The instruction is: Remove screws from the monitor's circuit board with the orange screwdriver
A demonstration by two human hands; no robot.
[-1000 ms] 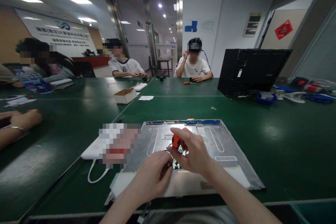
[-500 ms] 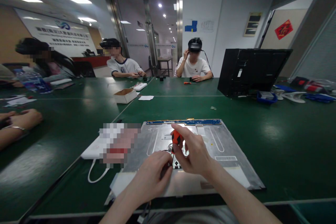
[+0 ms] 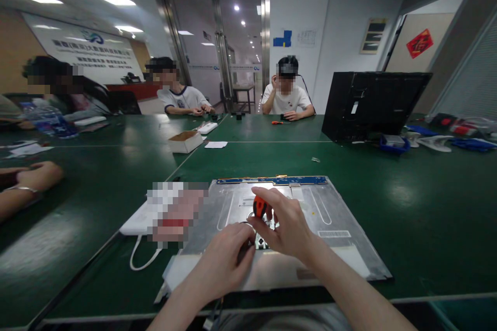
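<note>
A flat silver display panel [image 3: 341, 256] lies on the table in front of me, with a blue circuit strip [image 3: 310, 181] along its far edge. My right hand [image 3: 289, 222] grips the orange and black handle of a screwdriver [image 3: 259, 207], index finger over its top and thumb against its side. The screwdriver points down, nearly upright, at a small metal bracket [image 3: 262, 242] near the panel's middle. Close beside the shaft, my left hand [image 3: 229, 248] rests on the panel with fingers curled together. Whatever those fingertips hold is hidden, as is the screwdriver's tip.
Left of the panel lie a white device with a cable [image 3: 134, 222] and a blurred-out item. Farther back are an open box [image 3: 185, 142] and a black monitor [image 3: 373, 106]. Several people sit around the green table [image 3: 427, 207]; a co-worker's hands [image 3: 42, 178] rest at left.
My right thumb and fingers have shifted slightly left around the screwdriver handle, which leans a little differently. My left hand stays in place.
</note>
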